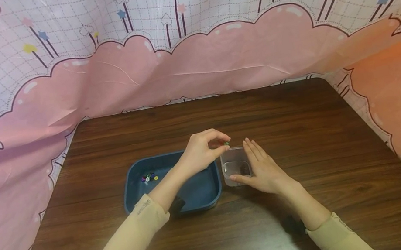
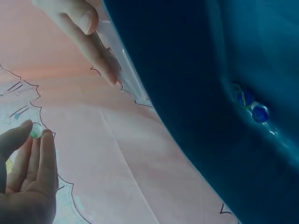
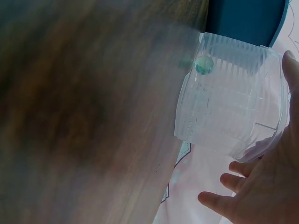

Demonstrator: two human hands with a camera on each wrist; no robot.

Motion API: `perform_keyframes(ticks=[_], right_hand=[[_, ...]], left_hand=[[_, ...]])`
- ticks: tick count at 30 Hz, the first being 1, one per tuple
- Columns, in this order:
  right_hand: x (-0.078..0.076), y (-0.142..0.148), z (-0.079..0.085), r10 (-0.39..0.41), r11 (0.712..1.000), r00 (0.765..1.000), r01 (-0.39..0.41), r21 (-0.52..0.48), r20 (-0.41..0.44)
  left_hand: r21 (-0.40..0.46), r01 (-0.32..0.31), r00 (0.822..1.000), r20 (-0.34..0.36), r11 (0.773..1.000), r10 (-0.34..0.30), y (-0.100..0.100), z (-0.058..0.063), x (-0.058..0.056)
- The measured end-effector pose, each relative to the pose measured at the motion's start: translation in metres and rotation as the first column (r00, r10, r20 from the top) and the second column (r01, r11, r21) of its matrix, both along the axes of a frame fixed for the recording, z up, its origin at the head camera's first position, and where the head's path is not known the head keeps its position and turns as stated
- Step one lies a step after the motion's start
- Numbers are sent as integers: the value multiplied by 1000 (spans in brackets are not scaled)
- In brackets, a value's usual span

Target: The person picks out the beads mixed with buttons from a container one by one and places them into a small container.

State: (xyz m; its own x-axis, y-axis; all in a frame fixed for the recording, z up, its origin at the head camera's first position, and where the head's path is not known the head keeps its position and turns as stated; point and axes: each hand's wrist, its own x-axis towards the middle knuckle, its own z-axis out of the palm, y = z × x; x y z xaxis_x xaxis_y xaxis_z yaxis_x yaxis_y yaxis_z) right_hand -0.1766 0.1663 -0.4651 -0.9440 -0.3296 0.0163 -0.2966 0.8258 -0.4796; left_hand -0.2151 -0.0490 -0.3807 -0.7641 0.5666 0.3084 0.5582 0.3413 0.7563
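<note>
One marble [image 2: 36, 130]: pinched in the left hand [image 1: 198, 153], near the clear box [image 1: 234, 154]
Right hand [image 1: 266, 170]: fingers straight, beside the box
Box: another marble [image 3: 204, 65] inside
Blue tray [image 1: 197, 191]: holds several more marbles [image 1: 148, 179]

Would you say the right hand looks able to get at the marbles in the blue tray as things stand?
Probably not by a straight path: the left forearm crosses over the blue tray, between the right hand and the marbles. The tray itself is open on top.
</note>
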Motion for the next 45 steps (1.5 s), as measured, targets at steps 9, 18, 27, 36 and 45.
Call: perform_keyframes(ticks=[9, 18, 27, 36, 45], right_hand=[[-2, -2, -2, 3, 1000, 1000, -3, -2, 4], [-1, -3, -1, 5, 1000, 1000, -5, -2, 7], [-2, -3, -2, 6, 1000, 1000, -6, -1, -2], [-2, -2, 0, 0, 1000, 1000, 0, 2, -14], [-3, -1, 0, -3, 1000, 1000, 3, 9, -5]], left_hand=[[-34, 27, 999, 45, 999, -26, 8, -8, -7], [-39, 19, 998, 64, 999, -17, 13, -12, -8], [-36, 14, 997, 71, 999, -11, 11, -10, -7], [-27, 3, 995, 103, 1000, 0, 7, -6, -6], [-29, -7, 994, 109, 1000, 10, 3, -7, -8]])
